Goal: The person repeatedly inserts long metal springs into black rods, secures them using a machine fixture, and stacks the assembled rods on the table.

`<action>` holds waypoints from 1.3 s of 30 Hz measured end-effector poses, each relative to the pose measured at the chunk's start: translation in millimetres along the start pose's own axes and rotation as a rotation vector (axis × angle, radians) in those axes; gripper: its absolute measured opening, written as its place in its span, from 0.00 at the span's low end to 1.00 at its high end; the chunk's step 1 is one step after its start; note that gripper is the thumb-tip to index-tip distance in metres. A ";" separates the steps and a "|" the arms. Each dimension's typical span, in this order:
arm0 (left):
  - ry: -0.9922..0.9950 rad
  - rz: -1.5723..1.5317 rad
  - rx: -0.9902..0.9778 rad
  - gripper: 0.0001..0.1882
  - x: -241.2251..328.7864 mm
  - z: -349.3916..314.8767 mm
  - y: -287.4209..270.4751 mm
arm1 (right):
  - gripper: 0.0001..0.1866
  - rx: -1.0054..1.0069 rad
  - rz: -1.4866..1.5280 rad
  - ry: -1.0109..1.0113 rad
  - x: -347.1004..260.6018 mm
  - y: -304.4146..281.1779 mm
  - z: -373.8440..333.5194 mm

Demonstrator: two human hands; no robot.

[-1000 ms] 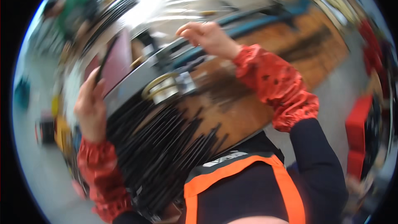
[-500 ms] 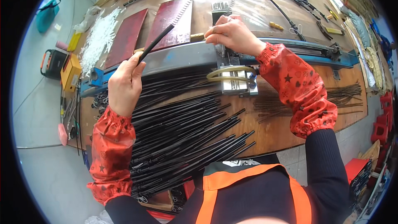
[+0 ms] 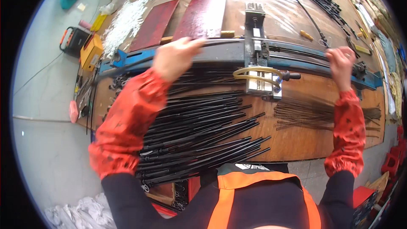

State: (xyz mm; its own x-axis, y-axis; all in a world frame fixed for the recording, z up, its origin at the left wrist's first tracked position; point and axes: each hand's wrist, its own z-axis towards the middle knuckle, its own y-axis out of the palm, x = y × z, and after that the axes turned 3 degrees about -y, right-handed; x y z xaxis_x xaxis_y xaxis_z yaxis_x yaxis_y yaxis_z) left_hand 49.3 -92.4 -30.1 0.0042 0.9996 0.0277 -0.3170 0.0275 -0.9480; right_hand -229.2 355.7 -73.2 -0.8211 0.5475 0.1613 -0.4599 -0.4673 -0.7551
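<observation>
Head view: A worker in red patterned sleeves leans over a wooden bench (image 3: 292,146), arms spread along a blue rail (image 3: 292,64) that crosses the middle of the frame. The left hand (image 3: 174,58), left of centre and blurred, has its fingers drawn together on a black rod (image 3: 222,43), though the blur hides the exact contact. From those fingertips the rod reaches rightward, its long axis nearly level in the picture and roughly in line with the rail. Its far end points at the metal clamp block (image 3: 255,51) just right of centre; whether the two touch cannot be told. The left hand is the nearer to the rod by far. The right hand (image 3: 341,63), well apart at the right of the frame, hangs near the rail's right end with fingers curled in; whether it holds anything cannot be made out. The clamp block stands between the two hands, a yellowish tube (image 3: 243,73) looped at its lower side. Below the left hand spreads a pile of black rods (image 3: 199,123); thin brown coils (image 3: 305,116) lie at lower right, beside the right sleeve.
</observation>
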 end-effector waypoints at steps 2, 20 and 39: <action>0.151 -0.137 0.064 0.14 26.4 34.8 28.5 | 0.04 -0.048 -0.058 0.044 29.3 -6.9 -25.8; -0.035 -0.255 -0.131 0.17 64.9 81.4 68.6 | 0.07 -0.005 0.078 0.213 49.4 30.7 -61.5; -0.048 -0.095 -0.122 0.14 69.4 86.0 69.7 | 0.18 -0.016 0.351 0.175 -104.3 -11.3 -51.0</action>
State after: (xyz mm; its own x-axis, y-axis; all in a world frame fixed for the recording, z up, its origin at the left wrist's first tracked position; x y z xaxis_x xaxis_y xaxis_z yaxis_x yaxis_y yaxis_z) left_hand -54.1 -21.5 -67.0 -0.0179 0.9912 0.1314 -0.2003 0.1252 -0.9717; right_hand -121.1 339.3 -114.0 -0.8570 0.4669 -0.2183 -0.1549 -0.6373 -0.7549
